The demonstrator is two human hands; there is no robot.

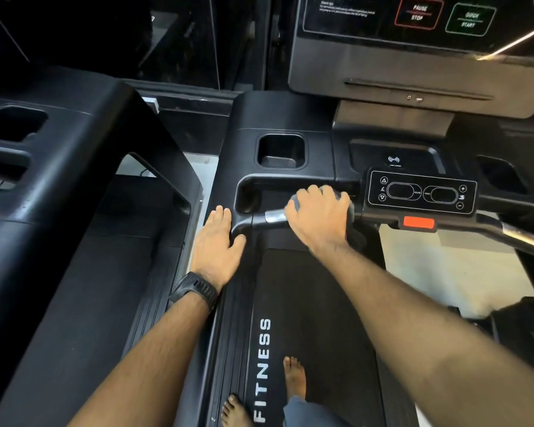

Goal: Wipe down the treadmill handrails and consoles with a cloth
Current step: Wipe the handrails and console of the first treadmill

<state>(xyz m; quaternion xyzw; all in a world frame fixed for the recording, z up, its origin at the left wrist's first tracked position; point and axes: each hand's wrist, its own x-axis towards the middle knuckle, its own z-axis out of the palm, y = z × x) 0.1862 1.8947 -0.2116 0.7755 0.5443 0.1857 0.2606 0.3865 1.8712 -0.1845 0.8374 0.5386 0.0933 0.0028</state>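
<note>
So this looks like early-to-middle of the job, as far as I can judge. The right hand (319,215) is curled over the front grip bar (273,216) with the grey cloth (342,197) bunched under the palm and fingers, so the cloth sits right on the bar, just left of the small button panel (421,192). The left hand (218,241) has no cloth. It lies flat with straight fingers close together on the left handrail (225,186), probably just bracing. Honestly you can't tell from the surfaces what's been wiped, since everything is black plastic and nothing shows streaks or dust. My guess is that this left stretch of bar is the bit being done now. The button panel, the right side of the bar (521,235), the cup holder tray (280,151) and the big console (413,63) up top are probably all left to do. The neighbouring treadmill (74,149) on the left may need doing too.
</note>
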